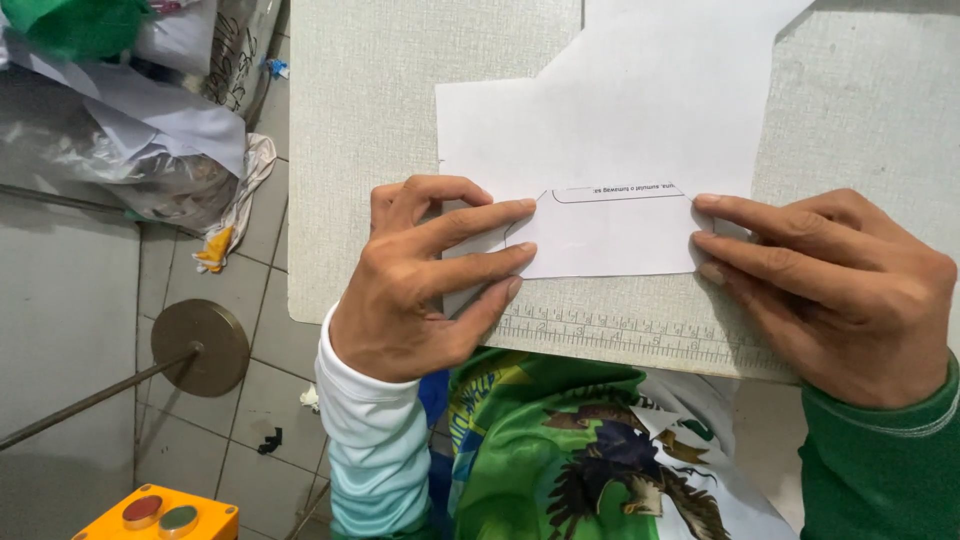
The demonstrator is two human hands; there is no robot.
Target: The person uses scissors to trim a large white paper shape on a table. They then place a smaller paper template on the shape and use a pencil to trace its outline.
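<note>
A white sheet of paper (620, 110), cut to an irregular outline, lies on a pale grey table (370, 110). Its near edge is folded up into a flap (610, 235) with a printed line along the crease. My left hand (420, 285) presses its fingertips flat on the flap's left end. My right hand (830, 285) rests on the table with its fingertips touching the flap's right end. Both hands push down on the paper without gripping it.
A printed ruler scale (620, 335) runs along the table's near edge. To the left, crumpled plastic bags and paper (130, 130) pile on the tiled floor. A round metal foot on a rod (200, 348) stands there, and a yellow box with two buttons (160, 515) sits at the bottom left.
</note>
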